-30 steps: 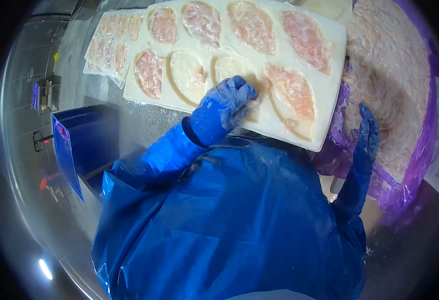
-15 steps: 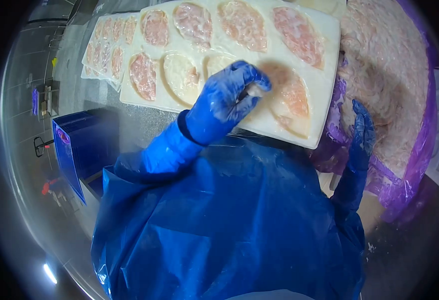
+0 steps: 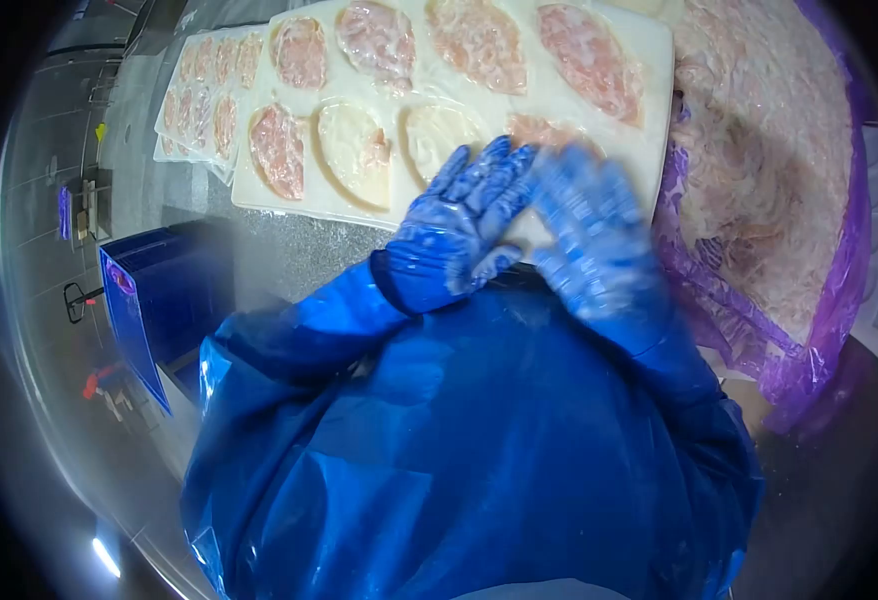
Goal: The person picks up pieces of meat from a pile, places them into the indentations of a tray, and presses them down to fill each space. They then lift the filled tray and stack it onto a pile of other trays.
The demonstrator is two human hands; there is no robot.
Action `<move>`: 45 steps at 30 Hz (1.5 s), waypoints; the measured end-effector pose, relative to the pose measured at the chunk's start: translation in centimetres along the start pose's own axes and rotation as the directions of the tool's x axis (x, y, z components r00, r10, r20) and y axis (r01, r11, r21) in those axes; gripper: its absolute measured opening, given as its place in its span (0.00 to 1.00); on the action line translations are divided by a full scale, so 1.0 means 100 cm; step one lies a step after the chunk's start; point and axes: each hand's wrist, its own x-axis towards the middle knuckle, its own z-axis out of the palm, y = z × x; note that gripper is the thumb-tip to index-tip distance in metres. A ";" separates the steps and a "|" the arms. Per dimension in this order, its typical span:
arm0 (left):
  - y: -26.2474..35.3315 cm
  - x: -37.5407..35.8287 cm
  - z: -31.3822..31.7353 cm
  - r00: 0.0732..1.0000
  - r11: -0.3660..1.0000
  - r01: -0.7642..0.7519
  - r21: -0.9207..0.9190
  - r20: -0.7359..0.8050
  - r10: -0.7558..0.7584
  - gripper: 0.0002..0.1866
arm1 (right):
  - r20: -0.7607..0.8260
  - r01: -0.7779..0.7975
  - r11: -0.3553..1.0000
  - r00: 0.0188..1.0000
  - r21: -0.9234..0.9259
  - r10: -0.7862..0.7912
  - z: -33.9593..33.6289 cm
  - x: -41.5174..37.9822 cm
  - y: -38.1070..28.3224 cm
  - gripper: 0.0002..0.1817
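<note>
A white mould tray [image 3: 414, 98] with leaf-shaped hollows lies before me, and pale pink raw meat [image 3: 591, 62] fills most of them. Two lower hollows in its middle are mostly bare, one with a scrap of meat at its edge. My left hand [image 3: 464, 220], in a wet blue glove, rests open over the tray's near edge, fingers spread. Close beside it my right hand [image 3: 597, 235], blurred by motion, lies flat and open over the lower right hollow. Some meat [image 3: 544, 132] shows just beyond its fingertips; the rest of that hollow is hidden.
A large heap of raw meat [image 3: 759, 150] sits at right on a purple plastic liner [image 3: 804, 375]. Smaller filled trays [image 3: 164, 125] are stacked at the left on the metal table [image 3: 289, 250]. A blue bin [image 3: 149, 300] stands at lower left.
My right hand has swung left from the meat heap to the tray. The left hand has opened from a curled grip and lowered slightly towards the near edge.
</note>
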 end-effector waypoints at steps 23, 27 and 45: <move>-0.057 -0.068 -0.018 0.872 0.868 0.329 -0.371 -0.234 -0.430 0.11 | -0.378 -0.176 0.962 0.893 0.210 0.246 -0.018 -0.041 0.084 0.21; -0.042 -0.039 -0.041 0.819 0.533 0.259 -0.805 -0.109 -0.563 0.12 | -0.329 -0.536 0.796 0.725 0.281 0.605 -0.003 -0.026 0.169 0.21; -0.010 -0.002 -0.011 0.892 0.924 -0.103 -0.369 -0.445 -0.079 0.21 | -0.244 -0.105 0.366 0.573 0.925 0.783 -0.045 -0.078 0.171 0.21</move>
